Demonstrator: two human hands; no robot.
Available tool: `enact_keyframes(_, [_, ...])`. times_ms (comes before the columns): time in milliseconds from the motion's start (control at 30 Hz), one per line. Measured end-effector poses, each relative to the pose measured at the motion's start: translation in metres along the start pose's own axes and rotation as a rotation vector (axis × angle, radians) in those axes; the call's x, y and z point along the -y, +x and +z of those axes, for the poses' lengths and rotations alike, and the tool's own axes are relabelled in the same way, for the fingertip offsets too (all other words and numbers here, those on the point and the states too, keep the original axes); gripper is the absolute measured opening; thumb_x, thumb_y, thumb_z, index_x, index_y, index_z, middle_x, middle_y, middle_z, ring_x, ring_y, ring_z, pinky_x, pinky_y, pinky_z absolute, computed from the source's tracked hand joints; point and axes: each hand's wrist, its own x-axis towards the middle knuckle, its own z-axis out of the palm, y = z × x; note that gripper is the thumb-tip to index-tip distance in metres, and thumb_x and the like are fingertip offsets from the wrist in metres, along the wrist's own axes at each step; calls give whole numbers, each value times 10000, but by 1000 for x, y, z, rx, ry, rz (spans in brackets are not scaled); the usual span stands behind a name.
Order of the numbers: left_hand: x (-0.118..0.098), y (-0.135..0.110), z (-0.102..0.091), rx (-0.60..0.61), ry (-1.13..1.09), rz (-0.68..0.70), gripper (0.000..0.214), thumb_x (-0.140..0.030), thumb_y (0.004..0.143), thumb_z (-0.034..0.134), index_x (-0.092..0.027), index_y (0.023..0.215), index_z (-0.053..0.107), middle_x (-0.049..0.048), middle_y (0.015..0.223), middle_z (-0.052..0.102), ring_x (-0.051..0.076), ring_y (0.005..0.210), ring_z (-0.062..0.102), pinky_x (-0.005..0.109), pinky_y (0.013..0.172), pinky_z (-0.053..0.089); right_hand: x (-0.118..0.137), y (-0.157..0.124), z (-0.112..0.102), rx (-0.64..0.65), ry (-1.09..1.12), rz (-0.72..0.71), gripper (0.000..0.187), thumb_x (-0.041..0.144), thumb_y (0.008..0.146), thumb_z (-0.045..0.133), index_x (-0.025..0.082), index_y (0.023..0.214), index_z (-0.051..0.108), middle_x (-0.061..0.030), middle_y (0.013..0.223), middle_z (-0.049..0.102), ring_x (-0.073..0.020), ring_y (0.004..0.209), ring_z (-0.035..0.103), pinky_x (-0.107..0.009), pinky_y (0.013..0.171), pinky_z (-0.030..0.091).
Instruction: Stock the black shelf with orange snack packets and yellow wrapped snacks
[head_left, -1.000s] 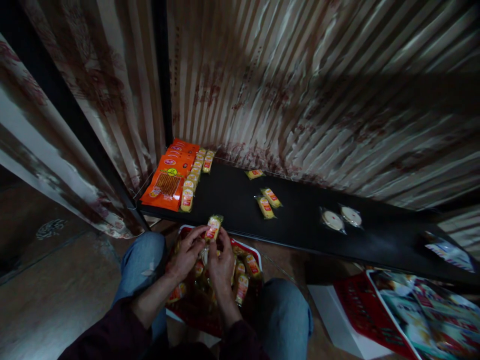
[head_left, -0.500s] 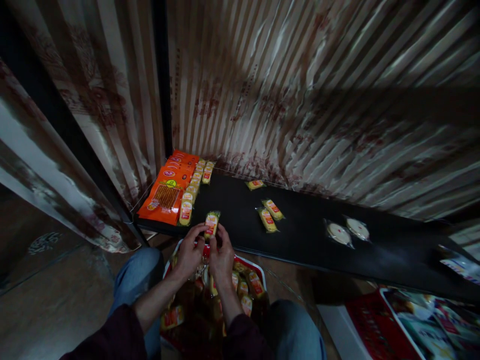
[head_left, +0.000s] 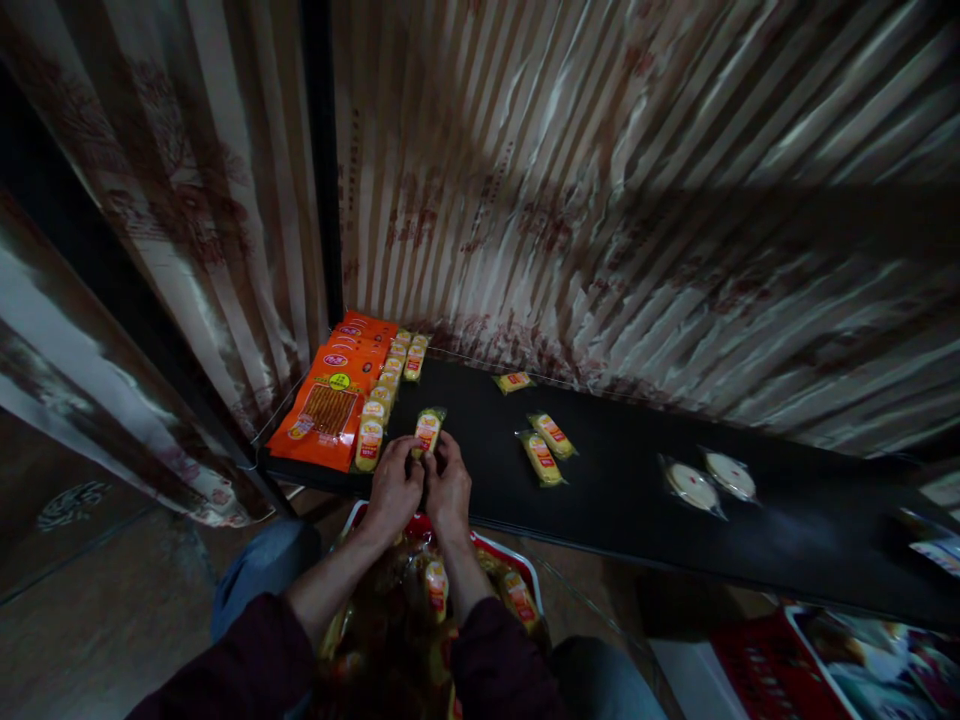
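Between my left hand (head_left: 395, 485) and my right hand (head_left: 448, 487) is a small wrapped snack cake (head_left: 428, 430) in clear film with an orange-red label. The fingers of both hands pinch its near end, above the front part of the black shelf (head_left: 480, 470). To the left of it, a row of like wrapped cakes (head_left: 381, 400) runs back along several overlapping orange snack bags (head_left: 330, 405). One more cake (head_left: 414, 358) lies beside the far end of that row. Below my forearms a red basket with a white rim (head_left: 517, 562) holds many more such cakes, partly hidden.
Loose wrapped cakes (head_left: 543, 458) lie mid-shelf, and two round white packets (head_left: 691, 486) sit farther right. Striped sheeting (head_left: 525, 180) hangs behind, with a dark post (head_left: 321, 150) at the left corner. Another red basket (head_left: 780, 660) of packages stands at lower right.
Both hands have moved forward with the wrapped cake, from over the basket's rim to over the shelf. The view has shifted slightly, so the shelf sits a little lower.
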Motion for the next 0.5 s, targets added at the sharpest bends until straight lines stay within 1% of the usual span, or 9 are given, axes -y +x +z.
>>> enact_keyframes(67, [0, 6, 4, -4, 6, -13, 351, -38, 674, 560, -205, 965, 663, 84, 1081, 625, 243, 1089, 536, 393, 1046, 341, -3, 9, 3, -6, -6, -3, 438, 270, 788, 496, 154, 1205, 567, -100, 994, 704, -212, 854, 661, -339, 801, 501])
enact_keyframes(133, [-2, 11, 8, 3, 82, -31, 362, -77, 710, 553, -191, 1042, 644, 91, 1154, 619, 243, 1162, 510, 400, 1074, 317, -4, 18, 6, -5, -15, 4, 432, 263, 784, 499, 151, 1195, 572, -91, 973, 706, -198, 835, 660, -320, 790, 500])
enact_keyframes(267, [-9, 20, 14, 70, 264, -66, 391, -158, 822, 461, -114, 1193, 578, 136, 1335, 535, 216, 1285, 436, 376, 1116, 277, -3, 33, 11, 2, -23, -3, 448, 235, 776, 490, 142, 1208, 562, -91, 993, 703, -183, 842, 653, -299, 792, 494])
enact_keyframes(367, [-14, 29, 18, 100, 263, -99, 402, -190, 864, 413, -83, 1219, 570, 153, 1411, 465, 201, 1336, 389, 340, 1137, 247, -1, 46, 16, 3, -36, 7, 453, 215, 765, 488, 147, 1206, 564, -93, 1008, 698, -187, 853, 649, -307, 803, 492])
enact_keyframes(500, [-17, 44, 23, 75, 237, -123, 419, -204, 889, 379, -49, 1231, 564, 175, 1437, 428, 203, 1365, 351, 325, 1147, 227, 1, 63, 24, 34, -46, -18, 468, 185, 754, 486, 160, 1216, 559, -92, 1028, 689, -192, 877, 643, -311, 819, 488])
